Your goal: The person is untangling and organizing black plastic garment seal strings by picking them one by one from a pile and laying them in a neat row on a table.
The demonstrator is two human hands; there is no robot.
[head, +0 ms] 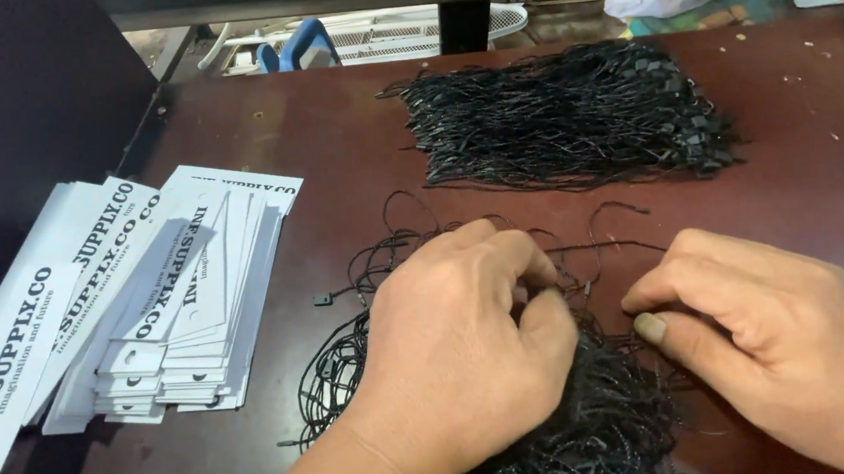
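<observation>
Black hang-tag strings (577,425) under both hands
Left hand (461,354) and right hand (751,341) pinch loops from this tangle, right of the white paper tags (197,315).

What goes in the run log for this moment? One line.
left hand: pinching black strings | right hand: on same pile | white tags: stacked left

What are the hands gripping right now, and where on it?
Left hand pinches thin black cords at the tangled pile's top; right hand touches them, its hold unclear.

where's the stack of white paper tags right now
In the head view, the stack of white paper tags lies fanned on the brown table at the left, just left of the left hand and the near black strings.
</observation>
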